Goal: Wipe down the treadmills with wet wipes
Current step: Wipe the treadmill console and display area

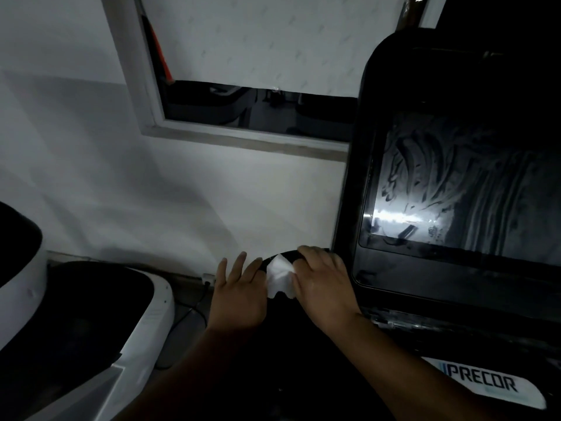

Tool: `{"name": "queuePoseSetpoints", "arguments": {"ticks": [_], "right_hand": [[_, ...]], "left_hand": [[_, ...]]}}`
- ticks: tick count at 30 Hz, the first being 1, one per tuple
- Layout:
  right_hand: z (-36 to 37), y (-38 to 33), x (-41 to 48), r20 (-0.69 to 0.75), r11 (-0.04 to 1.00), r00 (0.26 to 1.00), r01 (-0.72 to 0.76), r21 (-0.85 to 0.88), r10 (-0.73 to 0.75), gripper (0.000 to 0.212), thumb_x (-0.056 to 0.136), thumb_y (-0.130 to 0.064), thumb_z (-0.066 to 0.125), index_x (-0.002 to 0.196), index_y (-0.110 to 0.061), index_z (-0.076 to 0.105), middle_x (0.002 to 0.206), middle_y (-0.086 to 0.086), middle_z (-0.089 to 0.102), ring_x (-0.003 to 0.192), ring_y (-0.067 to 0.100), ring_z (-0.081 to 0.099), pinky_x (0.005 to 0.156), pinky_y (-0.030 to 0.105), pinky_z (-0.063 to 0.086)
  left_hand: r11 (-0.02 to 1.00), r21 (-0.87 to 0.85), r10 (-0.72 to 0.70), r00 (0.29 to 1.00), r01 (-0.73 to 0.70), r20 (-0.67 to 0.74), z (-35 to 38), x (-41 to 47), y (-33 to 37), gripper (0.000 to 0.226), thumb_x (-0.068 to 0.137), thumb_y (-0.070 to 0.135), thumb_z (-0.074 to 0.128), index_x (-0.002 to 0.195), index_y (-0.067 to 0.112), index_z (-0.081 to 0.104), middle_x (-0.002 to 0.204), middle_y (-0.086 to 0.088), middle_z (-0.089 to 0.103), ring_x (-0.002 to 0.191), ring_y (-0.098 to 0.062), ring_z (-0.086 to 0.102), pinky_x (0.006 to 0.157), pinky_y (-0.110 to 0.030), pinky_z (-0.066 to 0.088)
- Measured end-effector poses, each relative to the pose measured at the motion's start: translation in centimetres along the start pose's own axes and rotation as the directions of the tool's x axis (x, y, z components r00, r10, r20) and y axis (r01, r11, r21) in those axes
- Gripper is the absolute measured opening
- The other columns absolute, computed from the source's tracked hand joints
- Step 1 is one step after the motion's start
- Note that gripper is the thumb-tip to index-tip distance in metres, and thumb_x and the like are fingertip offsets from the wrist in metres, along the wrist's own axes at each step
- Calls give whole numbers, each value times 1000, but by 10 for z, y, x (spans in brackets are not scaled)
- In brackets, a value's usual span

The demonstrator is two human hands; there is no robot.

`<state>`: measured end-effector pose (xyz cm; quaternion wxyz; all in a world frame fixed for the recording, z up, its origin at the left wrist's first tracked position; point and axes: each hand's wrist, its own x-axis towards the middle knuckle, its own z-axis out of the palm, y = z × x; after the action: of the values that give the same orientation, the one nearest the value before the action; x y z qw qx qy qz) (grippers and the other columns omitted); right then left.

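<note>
In a dim gym, a person's right hand [324, 287] curls over one white wet wipe [280, 276], pressing it onto the curved black handlebar [285, 255] just left of a Precor treadmill's console [373, 123], while the left hand [239, 293] rests beside the wipe with its fingers straight and spread. The console's single dark screen [461, 189] carries smeared streaks and a bright glare, and one white Precor label [482, 381] shows below it. A second, white-and-black machine [145, 314] stands at far left, beneath one window [243, 113] half covered by a white blind [273, 41].
</note>
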<state>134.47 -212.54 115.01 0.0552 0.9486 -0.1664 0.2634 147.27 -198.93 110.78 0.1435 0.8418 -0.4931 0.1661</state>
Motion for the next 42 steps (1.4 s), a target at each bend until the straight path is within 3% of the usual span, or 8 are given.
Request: {"name": "queuePoseSetpoints", "arguments": {"ticks": [4, 11, 16, 20, 23, 31, 38, 42], "right_hand": [[7, 7, 10, 16, 998, 1000, -5, -63, 6, 32, 90, -24, 46, 99, -8, 72, 139, 14, 60, 128, 32, 55, 111, 47, 31], [1, 17, 74, -14, 988, 992, -123, -98, 122, 30, 58, 8, 74, 87, 0, 66, 85, 16, 58, 73, 34, 58, 53, 34, 47], [39, -3, 61, 258, 991, 957, -120, -54, 130, 50, 82, -3, 46, 131, 0, 57, 126, 21, 59, 116, 38, 59, 90, 41, 53], [79, -14, 27, 712, 960, 647, -229, -159, 272, 57, 107, -18, 28, 159, -2, 9, 161, 32, 10, 151, 44, 11, 122, 49, 14], [86, -21, 30, 550, 952, 781, -289, -101, 295, 63, 97, -31, 16, 158, -14, 22, 151, 42, 27, 142, 53, 30, 116, 57, 28], [94, -21, 45, 558, 845, 650, -494, -206, 516, 71, 106, -51, 28, 159, -6, 12, 162, 33, -1, 150, 50, 0, 123, 53, 7], [109, -23, 28, 387, 922, 843, -383, -58, 374, 61, 88, -34, 39, 129, 5, 61, 149, 23, 47, 137, 37, 45, 116, 47, 21], [104, -5, 48, 371, 869, 786, -446, -214, 495, 46, 73, -18, 36, 87, -3, 76, 103, 14, 65, 92, 32, 60, 84, 40, 48]], "left_hand": [[999, -33, -18, 1000, 18, -18, 10, 5, -4, 44, 87, 29, 41, 101, 6, 76, 127, -11, 69, 126, -40, 60, 103, -69, 41], [994, -66, -82, 997, 83, 12, 24, 14, -4, 45, 96, 36, 39, 116, 11, 70, 135, -11, 64, 133, -37, 54, 109, -64, 38], [995, -44, -86, 991, 91, 107, 33, 16, -8, 48, 93, 36, 38, 117, 11, 71, 134, -11, 65, 130, -38, 57, 103, -63, 44], [998, -46, -34, 982, 43, 185, 42, 15, -12, 50, 88, 36, 40, 114, 9, 72, 127, -11, 68, 119, -37, 65, 90, -57, 55], [995, -101, 4, 977, 18, 213, 51, 11, -17, 54, 86, 39, 42, 121, 8, 69, 130, -13, 67, 118, -38, 65, 87, -54, 56], [975, -203, -33, 962, 91, 273, 64, 9, -23, 68, 79, 38, 40, 136, 7, 62, 142, -14, 59, 127, -38, 59, 93, -50, 55], [968, -228, -41, 960, 108, 278, 80, 2, -29, 73, 86, 44, 38, 150, 10, 46, 157, -11, 44, 144, -32, 42, 112, -49, 40], [968, -201, -97, 964, 149, 249, 70, 3, -18, 63, 91, 37, 34, 146, 11, 51, 154, -9, 48, 142, -29, 45, 113, -47, 40]]}}
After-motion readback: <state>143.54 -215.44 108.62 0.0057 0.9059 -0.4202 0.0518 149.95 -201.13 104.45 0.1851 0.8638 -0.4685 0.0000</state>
